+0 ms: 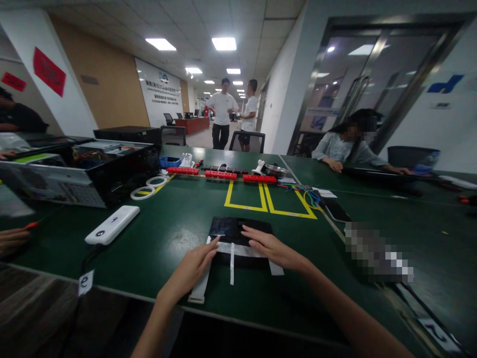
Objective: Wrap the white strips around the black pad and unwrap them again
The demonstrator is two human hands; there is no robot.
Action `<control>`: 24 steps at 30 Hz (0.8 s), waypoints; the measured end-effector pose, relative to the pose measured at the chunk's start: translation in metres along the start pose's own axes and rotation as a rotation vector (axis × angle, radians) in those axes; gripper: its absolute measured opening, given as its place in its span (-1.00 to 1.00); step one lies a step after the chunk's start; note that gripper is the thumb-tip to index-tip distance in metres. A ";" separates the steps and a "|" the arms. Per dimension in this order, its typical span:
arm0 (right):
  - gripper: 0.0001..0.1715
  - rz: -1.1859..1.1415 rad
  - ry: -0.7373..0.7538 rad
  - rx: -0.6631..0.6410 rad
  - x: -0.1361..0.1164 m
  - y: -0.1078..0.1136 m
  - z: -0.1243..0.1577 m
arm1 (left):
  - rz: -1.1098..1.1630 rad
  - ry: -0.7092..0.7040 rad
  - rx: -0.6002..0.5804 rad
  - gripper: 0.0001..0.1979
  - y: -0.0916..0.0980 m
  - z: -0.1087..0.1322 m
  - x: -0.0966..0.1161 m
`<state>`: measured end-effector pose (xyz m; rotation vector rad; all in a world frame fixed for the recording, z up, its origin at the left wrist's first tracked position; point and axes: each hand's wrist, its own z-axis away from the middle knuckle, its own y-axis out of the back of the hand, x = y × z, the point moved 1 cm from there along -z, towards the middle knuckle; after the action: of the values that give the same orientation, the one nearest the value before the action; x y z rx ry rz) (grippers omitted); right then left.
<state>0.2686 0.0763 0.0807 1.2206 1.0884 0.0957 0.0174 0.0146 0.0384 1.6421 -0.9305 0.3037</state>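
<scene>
A black flat panel (242, 226) lies on the green table in front of me, with a light strip (242, 249) across it. A narrow white strip (232, 271) hangs from it toward me. From its left side runs a grey ribbon cable (200, 288) ending in a connector. Another grey ribbon end (276, 269) shows at its right corner. My left hand (196, 261) has its fingers stretched out, the tips at the panel's left edge. My right hand (274, 247) lies over the panel's right side, fingers spread. Neither hand grips anything visible.
An opened computer case (108, 186) stands at the left, near a white power bank-like block (113, 224). White rings (142, 193), red trays (220, 174) and yellow outlines lie farther back. Another person's hand (13, 242) is at far left; a person (346, 144) sits at right.
</scene>
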 end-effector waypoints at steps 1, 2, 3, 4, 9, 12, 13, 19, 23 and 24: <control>-0.46 0.012 -0.001 0.114 0.001 0.003 -0.002 | 0.026 0.036 0.042 -0.60 0.005 0.003 -0.005; -0.50 0.036 -0.002 0.209 0.002 0.004 -0.005 | 0.032 0.064 0.087 -0.60 0.010 0.005 -0.012; -0.52 0.070 0.003 0.274 0.001 0.003 -0.007 | 0.023 0.092 0.132 -0.59 0.013 0.009 -0.019; -0.53 0.118 0.017 0.306 -0.002 -0.001 -0.009 | 0.000 0.125 0.162 -0.59 0.014 0.012 -0.026; -0.48 0.439 0.172 0.073 -0.016 -0.042 -0.017 | -0.144 0.132 0.208 -0.62 0.009 0.021 -0.047; -0.47 0.533 0.142 0.051 -0.015 -0.063 -0.021 | -0.182 0.118 0.220 -0.64 0.004 0.022 -0.048; -0.47 0.547 0.121 0.067 -0.014 -0.066 -0.022 | -0.191 0.117 0.221 -0.64 0.004 0.021 -0.048; -0.46 0.569 0.106 0.037 -0.006 -0.071 -0.027 | -0.239 0.101 0.208 -0.66 0.003 0.020 -0.050; -0.46 0.530 0.094 0.030 -0.008 -0.069 -0.027 | -0.255 0.104 0.192 -0.66 0.003 0.020 -0.050; -0.47 0.503 0.090 0.025 -0.009 -0.068 -0.026 | -0.255 0.107 0.191 -0.65 0.003 0.020 -0.050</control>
<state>0.2135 0.0623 0.0348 1.5019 0.8390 0.5270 -0.0228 0.0162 0.0021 1.8781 -0.6184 0.3084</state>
